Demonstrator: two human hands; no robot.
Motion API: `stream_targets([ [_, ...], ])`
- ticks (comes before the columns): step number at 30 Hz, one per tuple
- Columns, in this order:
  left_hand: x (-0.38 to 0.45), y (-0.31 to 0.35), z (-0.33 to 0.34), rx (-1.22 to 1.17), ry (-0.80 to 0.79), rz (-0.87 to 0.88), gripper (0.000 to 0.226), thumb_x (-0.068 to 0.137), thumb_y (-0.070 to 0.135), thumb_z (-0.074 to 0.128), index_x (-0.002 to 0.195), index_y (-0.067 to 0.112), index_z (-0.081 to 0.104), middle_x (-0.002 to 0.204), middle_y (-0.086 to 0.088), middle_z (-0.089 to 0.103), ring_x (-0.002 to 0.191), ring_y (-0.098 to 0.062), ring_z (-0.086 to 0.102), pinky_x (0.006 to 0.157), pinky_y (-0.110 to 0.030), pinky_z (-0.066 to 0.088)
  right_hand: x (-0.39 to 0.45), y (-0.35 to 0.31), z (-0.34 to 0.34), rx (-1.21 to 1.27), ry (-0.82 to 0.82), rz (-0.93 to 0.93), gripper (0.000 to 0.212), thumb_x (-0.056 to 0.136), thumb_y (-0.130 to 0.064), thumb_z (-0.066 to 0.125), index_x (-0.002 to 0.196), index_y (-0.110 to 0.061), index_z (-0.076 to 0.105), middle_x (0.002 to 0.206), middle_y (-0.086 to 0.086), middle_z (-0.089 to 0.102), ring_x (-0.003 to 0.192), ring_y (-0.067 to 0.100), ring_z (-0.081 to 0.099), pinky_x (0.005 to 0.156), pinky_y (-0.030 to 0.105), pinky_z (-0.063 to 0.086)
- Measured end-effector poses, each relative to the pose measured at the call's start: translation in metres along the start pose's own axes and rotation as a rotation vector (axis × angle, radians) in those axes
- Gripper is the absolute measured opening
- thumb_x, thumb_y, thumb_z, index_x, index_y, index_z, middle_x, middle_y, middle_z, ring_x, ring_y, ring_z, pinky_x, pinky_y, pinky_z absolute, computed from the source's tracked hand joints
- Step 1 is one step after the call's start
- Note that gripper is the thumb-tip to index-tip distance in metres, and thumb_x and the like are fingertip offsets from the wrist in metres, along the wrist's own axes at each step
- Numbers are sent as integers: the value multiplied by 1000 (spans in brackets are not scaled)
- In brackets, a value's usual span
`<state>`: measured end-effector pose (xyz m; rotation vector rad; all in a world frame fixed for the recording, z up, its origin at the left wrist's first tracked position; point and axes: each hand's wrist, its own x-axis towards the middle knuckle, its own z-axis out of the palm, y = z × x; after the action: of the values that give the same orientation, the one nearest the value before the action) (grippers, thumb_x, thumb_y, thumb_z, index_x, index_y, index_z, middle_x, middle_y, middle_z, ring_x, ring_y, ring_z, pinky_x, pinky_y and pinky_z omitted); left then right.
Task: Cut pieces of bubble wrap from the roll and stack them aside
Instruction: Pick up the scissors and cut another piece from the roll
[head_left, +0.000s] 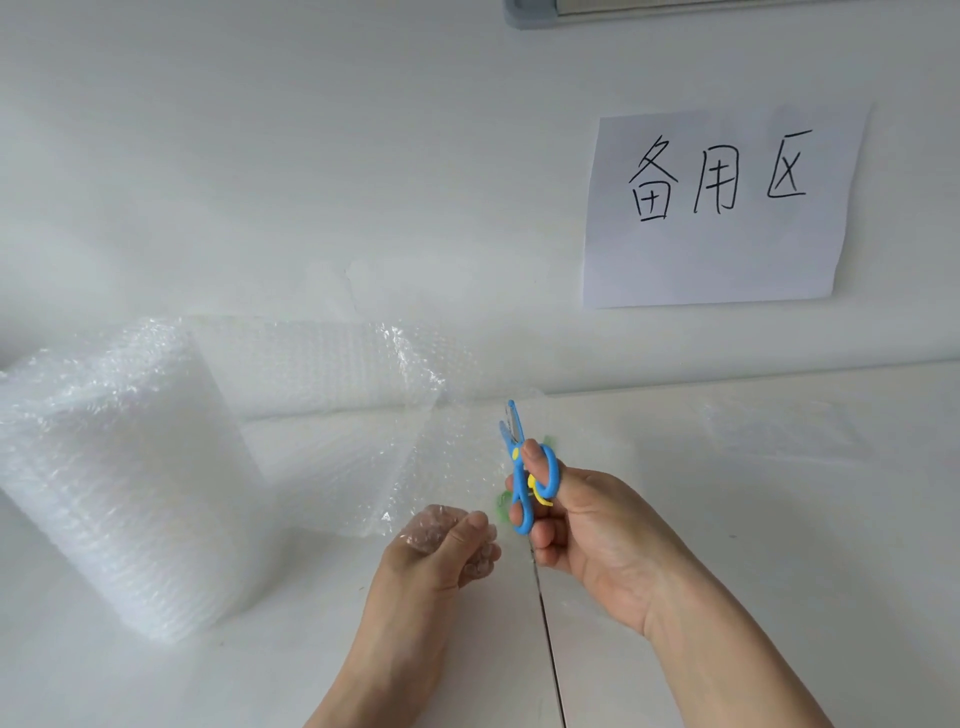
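Observation:
A thick roll of clear bubble wrap (119, 483) stands on the white table at the left. A loose sheet (363, 415) runs from it to the right, toward my hands. My left hand (441, 551) pinches the near right corner of that sheet between thumb and fingers. My right hand (587, 530) grips small blue scissors (522, 467) with yellow trim, thumb through one loop, blades slightly apart and pointing up and away at the sheet's right edge. A cut piece of bubble wrap (779, 431) lies flat on the table at the right.
A white paper sign (722, 208) with handwritten characters hangs on the wall at the right, above the cut piece. A dark seam (545, 623) runs across the table between my forearms. A grey fixture (675, 10) sits at the top edge.

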<state>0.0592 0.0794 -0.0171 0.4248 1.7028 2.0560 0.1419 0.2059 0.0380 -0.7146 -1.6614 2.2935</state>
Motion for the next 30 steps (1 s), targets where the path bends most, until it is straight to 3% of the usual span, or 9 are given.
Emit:
stream_targets([
  [6,-3,0,0,68,-46,25,26,71,28,74,73,3,68,66,-12,67,66,-22,64,75,-40,48,2,-1,-2,-9,-3,-11,50,78,-53,65,91,-4,70,72,6,62,49,11,45,51,24,43],
  [12,-3,1,-1,118,-25,33,20,82,20,74,77,2,67,65,-10,67,66,-22,64,75,-42,49,1,2,-2,-94,-9,0,40,86,-46,63,98,-7,66,78,7,75,46,12,52,47,22,40],
  [18,-3,0,0,94,-14,16,16,84,14,71,72,3,67,68,-13,68,67,-23,66,77,-44,50,1,2,-2,14,8,0,39,80,-46,69,94,-9,66,66,5,64,45,11,40,44,21,35],
  [23,-4,1,0,127,-45,17,22,70,30,75,70,9,69,68,-11,68,69,-23,66,79,-45,50,4,2,-2,30,10,17,41,76,-52,70,90,-15,63,66,6,61,46,13,37,45,23,33],
  [30,-4,0,0,162,-27,15,17,83,18,72,69,10,69,74,-19,71,69,-23,67,81,-46,50,6,5,-2,32,36,-30,35,79,-45,71,87,-11,67,63,3,59,46,11,35,44,20,31],
])
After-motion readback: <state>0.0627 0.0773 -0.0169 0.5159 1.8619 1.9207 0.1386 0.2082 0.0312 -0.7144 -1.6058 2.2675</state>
